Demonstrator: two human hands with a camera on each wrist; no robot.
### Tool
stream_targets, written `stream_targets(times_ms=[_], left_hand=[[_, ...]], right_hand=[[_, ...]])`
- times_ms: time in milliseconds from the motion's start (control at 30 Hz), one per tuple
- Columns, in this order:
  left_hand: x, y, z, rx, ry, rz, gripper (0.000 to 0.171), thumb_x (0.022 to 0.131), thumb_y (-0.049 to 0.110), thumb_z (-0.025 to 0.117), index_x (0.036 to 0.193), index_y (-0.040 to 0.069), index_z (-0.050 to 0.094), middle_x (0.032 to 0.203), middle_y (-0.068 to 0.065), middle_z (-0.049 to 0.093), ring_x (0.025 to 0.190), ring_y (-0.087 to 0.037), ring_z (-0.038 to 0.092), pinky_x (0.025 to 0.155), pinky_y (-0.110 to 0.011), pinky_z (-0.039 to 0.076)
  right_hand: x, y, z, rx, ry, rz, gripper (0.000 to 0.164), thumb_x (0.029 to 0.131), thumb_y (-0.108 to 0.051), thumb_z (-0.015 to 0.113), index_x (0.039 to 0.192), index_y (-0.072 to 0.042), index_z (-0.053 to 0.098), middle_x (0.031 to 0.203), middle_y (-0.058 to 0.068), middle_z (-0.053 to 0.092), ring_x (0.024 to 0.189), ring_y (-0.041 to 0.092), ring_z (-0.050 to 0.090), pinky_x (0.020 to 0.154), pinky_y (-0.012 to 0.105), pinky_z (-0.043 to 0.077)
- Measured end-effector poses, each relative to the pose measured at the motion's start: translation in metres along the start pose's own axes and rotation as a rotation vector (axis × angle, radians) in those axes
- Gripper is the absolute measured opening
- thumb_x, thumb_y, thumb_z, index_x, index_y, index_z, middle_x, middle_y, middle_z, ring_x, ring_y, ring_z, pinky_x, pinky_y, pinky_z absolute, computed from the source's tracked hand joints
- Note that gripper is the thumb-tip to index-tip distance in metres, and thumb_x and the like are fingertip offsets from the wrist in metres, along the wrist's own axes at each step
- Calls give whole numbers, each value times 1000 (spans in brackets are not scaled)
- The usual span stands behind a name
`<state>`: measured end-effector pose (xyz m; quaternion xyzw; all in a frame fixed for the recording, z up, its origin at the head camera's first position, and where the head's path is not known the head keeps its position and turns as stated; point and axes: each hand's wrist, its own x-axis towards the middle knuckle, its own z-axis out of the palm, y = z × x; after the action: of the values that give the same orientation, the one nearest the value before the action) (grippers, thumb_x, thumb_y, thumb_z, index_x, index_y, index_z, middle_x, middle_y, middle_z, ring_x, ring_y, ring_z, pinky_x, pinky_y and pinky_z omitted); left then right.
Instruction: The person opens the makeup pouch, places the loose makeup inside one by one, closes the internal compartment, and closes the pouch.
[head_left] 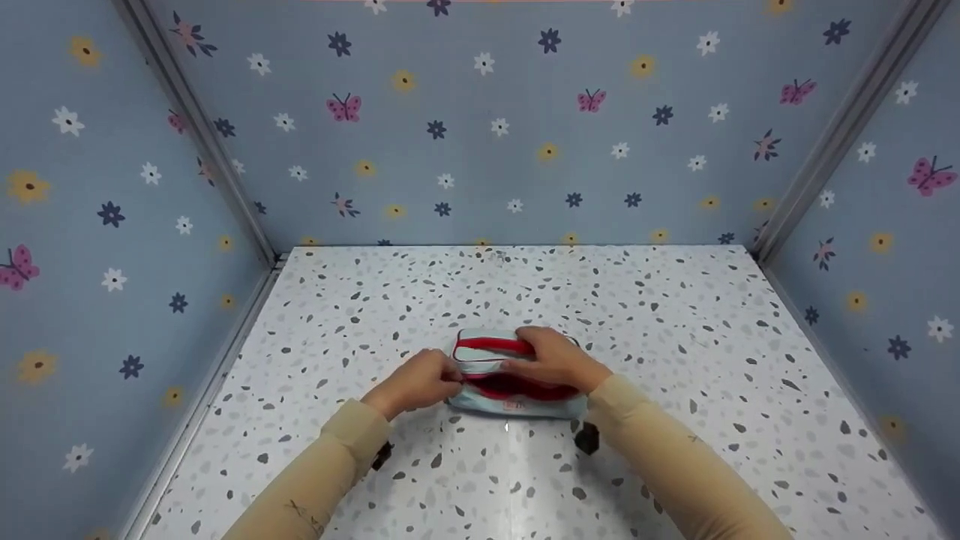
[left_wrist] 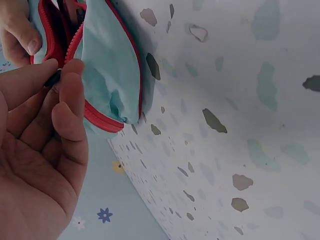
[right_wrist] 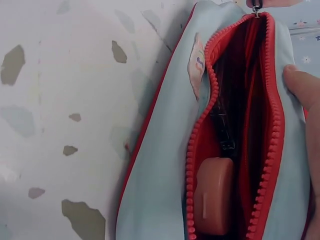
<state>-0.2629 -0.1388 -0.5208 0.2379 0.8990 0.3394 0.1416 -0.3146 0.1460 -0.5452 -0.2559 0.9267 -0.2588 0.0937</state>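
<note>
A light blue zip pouch (head_left: 480,409) with red trim lies on the table, its red zip (right_wrist: 276,145) gaping. Inside, the right wrist view shows a pinkish rounded object (right_wrist: 214,195) and a dark, shiny item (right_wrist: 222,127) whose kind I cannot tell. At the pouch's left end, my left hand (head_left: 421,381) pinches the dark zip pull (left_wrist: 53,78) between thumb and fingers. My right hand (head_left: 555,360) holds the far side of the pouch, thumb on the fabric beside the opening.
The white speckled table (head_left: 675,322) stretches around the pouch. Blue flowered panels (head_left: 495,150) stand at the back and both sides, with grey metal posts (head_left: 840,135) at the corners.
</note>
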Motion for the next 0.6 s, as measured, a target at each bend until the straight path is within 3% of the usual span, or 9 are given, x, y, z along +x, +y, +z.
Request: stream_targets(times_ms=[200, 433, 600], left_hand=[[4, 11, 9, 79, 37, 30, 14, 98, 9, 73, 86, 7, 79, 69, 8, 61, 63, -8, 51, 63, -28, 45], [8, 18, 15, 171, 34, 41, 18, 99, 12, 73, 82, 9, 77, 66, 7, 59, 63, -11, 48, 62, -31, 43], [5, 17, 12, 143, -21, 40, 11, 96, 9, 76, 87, 7, 82, 73, 4, 67, 67, -11, 52, 66, -31, 46]], right_hand=[[1, 0, 1, 57, 10, 62, 72, 96, -62, 74, 142, -7, 63, 120, 8, 72, 113, 26, 67, 109, 49, 54], [2, 1, 2, 72, 35, 17, 50, 97, -59, 74, 115, -12, 65, 96, 2, 65, 90, 20, 60, 90, 45, 54], [1, -1, 4, 82, 50, 17, 49, 96, -56, 77, 112, -11, 64, 93, 2, 62, 88, 20, 58, 88, 45, 53]])
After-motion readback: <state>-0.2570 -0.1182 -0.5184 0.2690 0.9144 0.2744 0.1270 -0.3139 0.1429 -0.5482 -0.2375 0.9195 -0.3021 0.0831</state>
